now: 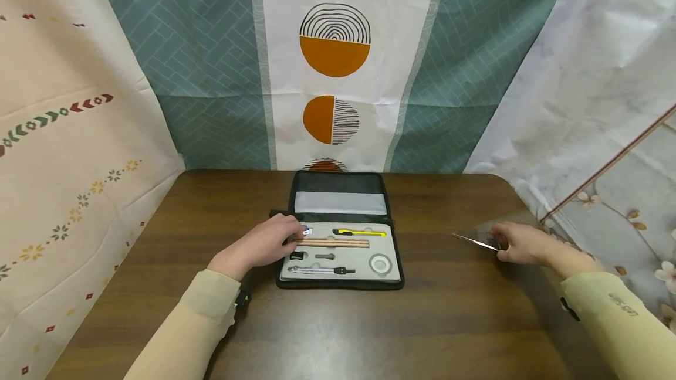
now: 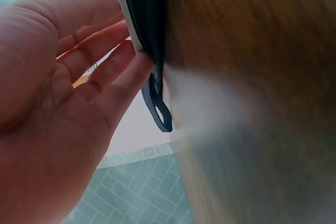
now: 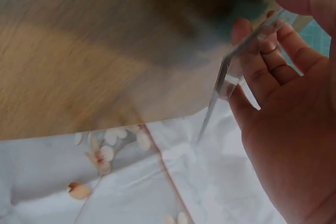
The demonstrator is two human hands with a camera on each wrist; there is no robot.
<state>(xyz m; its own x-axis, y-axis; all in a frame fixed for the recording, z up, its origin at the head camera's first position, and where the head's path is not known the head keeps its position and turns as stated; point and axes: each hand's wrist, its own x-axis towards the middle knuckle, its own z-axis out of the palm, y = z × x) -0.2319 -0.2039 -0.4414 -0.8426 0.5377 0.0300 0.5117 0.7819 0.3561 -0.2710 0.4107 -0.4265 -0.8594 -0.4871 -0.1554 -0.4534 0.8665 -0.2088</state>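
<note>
A black zip case [image 1: 398, 251] lies unfolded on the table, its pale tray holding stationery. At its upper left edge is my left hand [image 1: 269, 239], fingers lightly bent and touching the rim. In the left wrist view the fingers reach over the zipper edge [image 2: 137, 19]; their tips are partly hidden. To the right, apart from the case, my right hand [image 1: 523, 243] pinches a thin, clear plastic plate [image 1: 475, 241] between thumb and fingers. It is tilted above the tabletop, and a straight edge and corner show in the right wrist view. Its exact kind cannot be told.
The tray carries a yellow cutter [image 1: 364, 233], wooden pencils [image 1: 338, 243], a sharpener [image 1: 297, 255], a compass [image 1: 322, 270], a roll of tape [image 1: 380, 264] and a small grey piece [image 1: 324, 256]. Patterned cloths hang behind the brown table [image 1: 338, 327] and at both sides.
</note>
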